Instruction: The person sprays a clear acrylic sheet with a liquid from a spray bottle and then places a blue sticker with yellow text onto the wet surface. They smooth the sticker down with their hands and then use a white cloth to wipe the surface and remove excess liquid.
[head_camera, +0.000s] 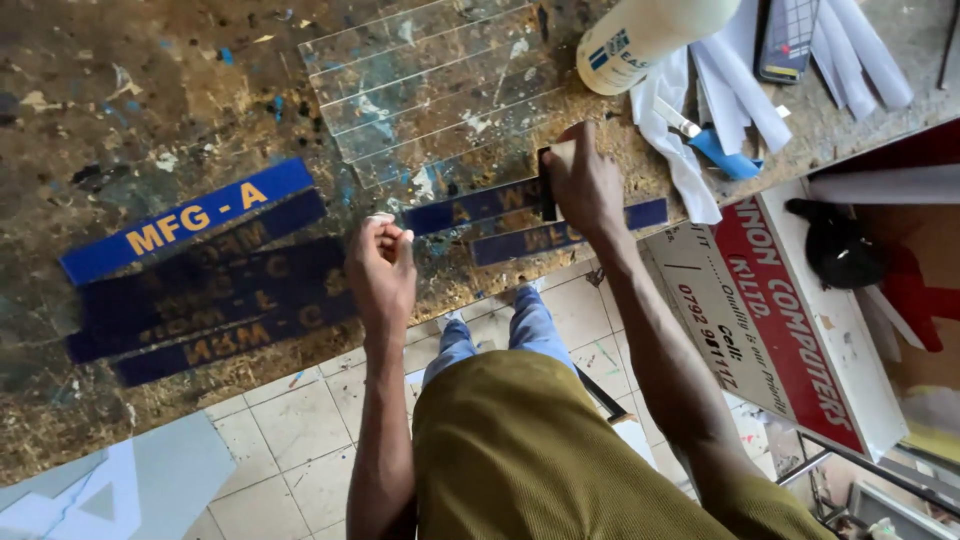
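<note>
My right hand (585, 185) grips a small dark flat scraper (547, 185) and presses it on a blue strip with yellow letters (470, 205) at the bench's front edge. A second blue strip (545, 238) lies just below it, partly under my wrist. My left hand (380, 265) hovers above the bench edge, left of these strips, with its fingers curled shut. A tiny pale bit shows at its fingertips; I cannot tell what it is. Several more blue lettered strips (200, 285) lie side by side to the left.
Clear plastic strips (430, 90) lie in a row behind the blue ones on the paint-stained bench (120, 100). A white bottle (640, 35), white paper rolls (740, 95) and a phone (785, 40) sit at the back right. A red and white signboard (790, 310) leans at the right.
</note>
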